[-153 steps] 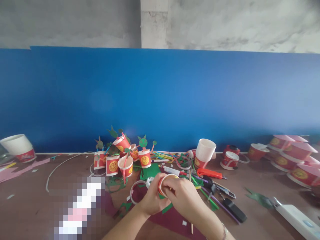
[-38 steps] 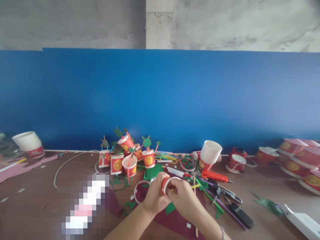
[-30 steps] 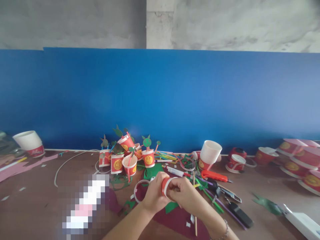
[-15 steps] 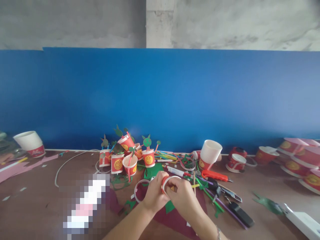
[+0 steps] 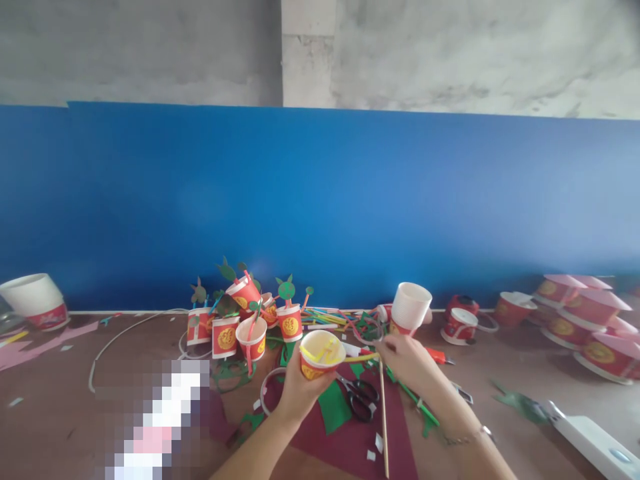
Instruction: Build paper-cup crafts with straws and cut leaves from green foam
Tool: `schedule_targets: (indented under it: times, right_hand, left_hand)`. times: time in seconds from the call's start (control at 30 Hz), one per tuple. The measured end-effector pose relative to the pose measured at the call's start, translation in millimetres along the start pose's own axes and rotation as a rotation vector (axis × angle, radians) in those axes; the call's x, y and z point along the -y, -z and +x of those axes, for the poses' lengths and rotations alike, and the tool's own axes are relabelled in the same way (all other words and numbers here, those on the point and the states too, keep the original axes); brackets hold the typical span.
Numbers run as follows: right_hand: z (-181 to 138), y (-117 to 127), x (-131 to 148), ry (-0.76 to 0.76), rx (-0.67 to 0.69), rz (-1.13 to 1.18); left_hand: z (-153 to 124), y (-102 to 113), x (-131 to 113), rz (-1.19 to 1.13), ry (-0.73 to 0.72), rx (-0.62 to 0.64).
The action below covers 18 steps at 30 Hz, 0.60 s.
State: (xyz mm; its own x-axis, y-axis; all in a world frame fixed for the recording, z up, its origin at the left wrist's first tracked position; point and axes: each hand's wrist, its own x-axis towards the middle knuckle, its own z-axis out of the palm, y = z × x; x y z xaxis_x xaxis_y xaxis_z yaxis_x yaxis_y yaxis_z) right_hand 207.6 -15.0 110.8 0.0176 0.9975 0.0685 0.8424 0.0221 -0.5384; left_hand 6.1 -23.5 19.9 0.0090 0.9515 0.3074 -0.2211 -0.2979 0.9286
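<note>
My left hand (image 5: pixel 296 387) is wrapped round a small red-and-white paper cup (image 5: pixel 310 368) with a gold emblem. The cup is tilted, its mouth facing me, and yellow straw pieces (image 5: pixel 326 349) lie inside. A yellow straw (image 5: pixel 361 359) pokes out through its right side, ending close to the fingertips of my right hand (image 5: pixel 400 357). These fingers are bent together near the top of a thin wooden stick (image 5: pixel 384 420); what they hold, if anything, is hidden. Below the cup lie black-handled scissors (image 5: pixel 362 399) and green paper (image 5: pixel 334 405) on dark red paper (image 5: pixel 395 450).
Cups with green paper heads (image 5: pixel 225 337) cluster at back left. Loose straws (image 5: pixel 327 317) lie behind my hands, beside a stack of white cups (image 5: pixel 411 305). Pink-topped cups (image 5: pixel 603 353) stand at right, near a white-handled tool (image 5: pixel 590 427). A blue panel (image 5: pixel 320 207) borders the table.
My right hand has left the cup and moved right, towards the stick. My left hand keeps the cup, now turned so its inside shows. The scissors have come into view.
</note>
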Motion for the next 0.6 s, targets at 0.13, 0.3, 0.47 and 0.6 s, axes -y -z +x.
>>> schedule_targets:
  times: [0.13, 0.3, 0.47, 0.6]
  right_hand:
    - [5.3, -23.3, -12.7, -0.099, 0.287, -0.469]
    - [2.2, -31.6, -6.9, -0.102, 0.345, -0.489]
    - [-7.4, 7.2, -1.6, -0.037, 0.236, -0.452]
    - [-26.5, 32.4, 17.8, 0.151, 0.246, 0.062]
  left_hand:
    - [0.0, 1.4, 7.5, -0.132, 0.032, 0.022]
    - [-1.4, 2.5, 1.8, -0.231, 0.078, 0.055]
    - [-4.0, 2.8, -13.3, -0.273, 0.140, 0.144]
    - [-4.7, 5.9, -12.2, -0.324, 0.095, 0.149]
